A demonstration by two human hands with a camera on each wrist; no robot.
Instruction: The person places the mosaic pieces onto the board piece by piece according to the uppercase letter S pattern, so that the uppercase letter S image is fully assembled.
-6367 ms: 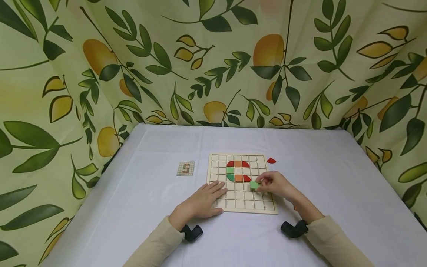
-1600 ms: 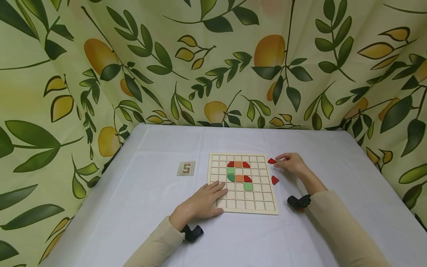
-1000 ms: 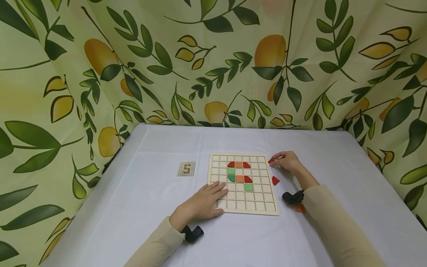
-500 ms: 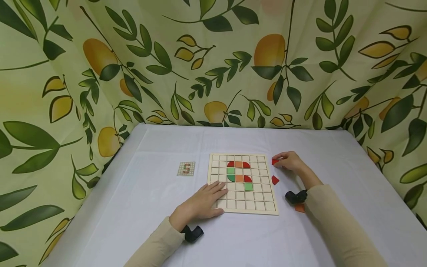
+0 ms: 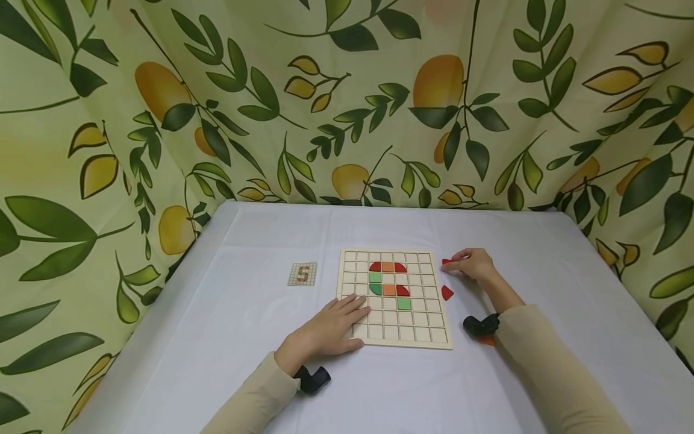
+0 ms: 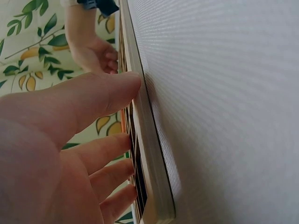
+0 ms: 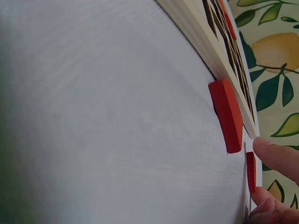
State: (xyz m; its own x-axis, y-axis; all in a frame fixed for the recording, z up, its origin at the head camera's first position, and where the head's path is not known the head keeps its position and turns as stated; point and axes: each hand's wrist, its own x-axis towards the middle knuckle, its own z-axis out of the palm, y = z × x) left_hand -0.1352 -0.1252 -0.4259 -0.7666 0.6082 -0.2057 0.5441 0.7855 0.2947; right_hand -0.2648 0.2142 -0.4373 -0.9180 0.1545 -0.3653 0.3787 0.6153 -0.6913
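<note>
My left hand [image 5: 328, 325] lies spread on the near left corner of the wooden grid board [image 5: 423, 334]; in the left wrist view its thumb is at the board's edge. To the right of the board's far corner, my right hand [image 5: 474, 264] pinches a red quarter-circle block [image 7: 251, 171] between thumb and finger, low by the tablecloth. A second red quarter-circle block [image 5: 447, 293] lies beside the board's right edge. Set in the grid are red quarter-circles, orange squares [image 5: 388, 267], light green squares [image 5: 403, 303] and a dark green quarter-circle [image 5: 375, 289].
A small pattern card [image 5: 302, 274] showing an S shape on a grid lies left of the board. An orange block [image 5: 487, 341] is partly hidden under the right wrist's black camera [image 5: 480, 325]. A leaf-and-fruit patterned curtain [image 5: 347, 108] surrounds the white-covered table [image 5: 260, 241].
A light green square, earlier in my right hand, now sits in the grid. My right hand moved to the far red quarter-circle, took hold of it and shifted it slightly right. My left hand stayed put.
</note>
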